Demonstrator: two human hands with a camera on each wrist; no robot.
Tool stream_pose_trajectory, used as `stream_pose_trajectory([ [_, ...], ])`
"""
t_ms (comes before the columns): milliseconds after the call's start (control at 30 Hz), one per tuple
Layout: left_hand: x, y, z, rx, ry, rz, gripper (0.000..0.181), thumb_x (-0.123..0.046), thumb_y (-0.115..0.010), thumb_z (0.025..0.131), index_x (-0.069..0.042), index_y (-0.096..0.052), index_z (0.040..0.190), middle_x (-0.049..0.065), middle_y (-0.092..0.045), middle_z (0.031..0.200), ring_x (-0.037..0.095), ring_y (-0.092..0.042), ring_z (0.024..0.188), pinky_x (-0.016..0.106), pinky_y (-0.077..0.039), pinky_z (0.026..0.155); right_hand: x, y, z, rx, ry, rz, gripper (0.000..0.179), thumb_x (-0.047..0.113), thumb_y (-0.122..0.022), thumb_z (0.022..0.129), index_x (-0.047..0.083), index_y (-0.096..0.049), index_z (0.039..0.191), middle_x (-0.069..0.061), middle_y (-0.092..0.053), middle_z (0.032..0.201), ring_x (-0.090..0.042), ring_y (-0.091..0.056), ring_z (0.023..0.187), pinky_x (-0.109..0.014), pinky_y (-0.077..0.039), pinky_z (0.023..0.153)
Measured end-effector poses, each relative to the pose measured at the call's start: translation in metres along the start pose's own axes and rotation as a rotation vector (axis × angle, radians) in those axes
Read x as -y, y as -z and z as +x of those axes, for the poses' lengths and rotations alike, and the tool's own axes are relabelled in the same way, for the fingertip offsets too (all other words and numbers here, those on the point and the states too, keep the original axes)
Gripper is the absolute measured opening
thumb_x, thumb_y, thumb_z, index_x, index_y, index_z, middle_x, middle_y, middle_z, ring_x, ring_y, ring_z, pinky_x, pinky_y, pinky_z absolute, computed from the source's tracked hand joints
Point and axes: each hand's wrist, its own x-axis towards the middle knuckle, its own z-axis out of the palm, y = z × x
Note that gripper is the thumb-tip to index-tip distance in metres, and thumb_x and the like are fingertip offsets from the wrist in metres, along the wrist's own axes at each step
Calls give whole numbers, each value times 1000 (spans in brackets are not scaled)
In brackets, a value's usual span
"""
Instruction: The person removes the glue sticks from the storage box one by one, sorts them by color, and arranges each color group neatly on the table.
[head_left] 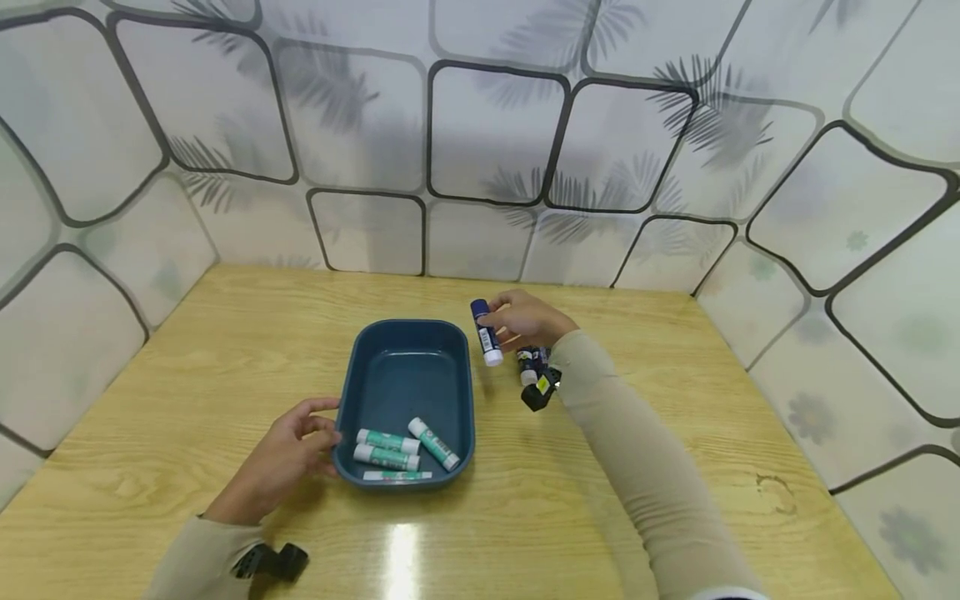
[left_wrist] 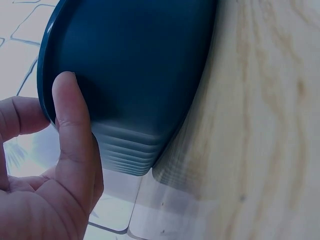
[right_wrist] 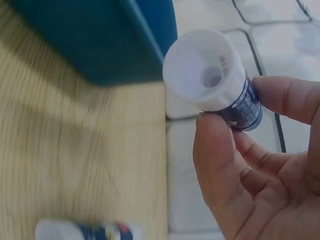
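Observation:
My right hand pinches a dark blue glue stick between thumb and fingers, raised just past the right side of a blue plastic bin. The stick's white base tilts downward, and the right wrist view shows its round hollow end. At the bin's near left side, my left hand grips the rim, one digit along the outer wall in the left wrist view. Inside the bin, several green and white glue sticks lie at the near end.
More dark blue glue sticks lie on the wooden table right of the bin, partly hidden under my right wrist. A patterned curtain-like backdrop rises along the table's back and sides.

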Motion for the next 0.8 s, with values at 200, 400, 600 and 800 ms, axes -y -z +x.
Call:
stream_pose_trajectory([
  [200,0,1,0,8,4,1,50,4,-46,94,5,-31,142,19,-47,105,25,-60,76,39,-57,66,-18,24,-5,-58,-17,-20,40,20,-58,97,1,-43,129,-15,-56,107,-22,-60,83,-35,-55,75],
  [400,-2,1,-1,9,0,7,50,3,-46,94,5,-31,142,20,-48,105,25,-60,77,40,-57,67,-34,45,-11,-90,-29,-28,42,21,-56,98,-1,-41,130,-14,-55,105,-21,-59,81,-37,-54,79],
  [600,-2,0,-2,9,13,11,50,2,-46,95,5,-30,142,20,-48,106,26,-60,78,40,-57,68,-47,62,-17,-117,-61,-5,47,21,-55,98,-2,-38,135,-16,-51,115,-28,-57,99,-43,-50,92],
  [800,-2,0,-1,6,15,16,50,2,-46,95,4,-30,142,21,-48,107,25,-58,83,41,-57,69,-58,73,-21,-144,-91,10,50,19,-54,99,-3,-34,139,-17,-51,118,-27,-57,100,-40,-52,89],
])
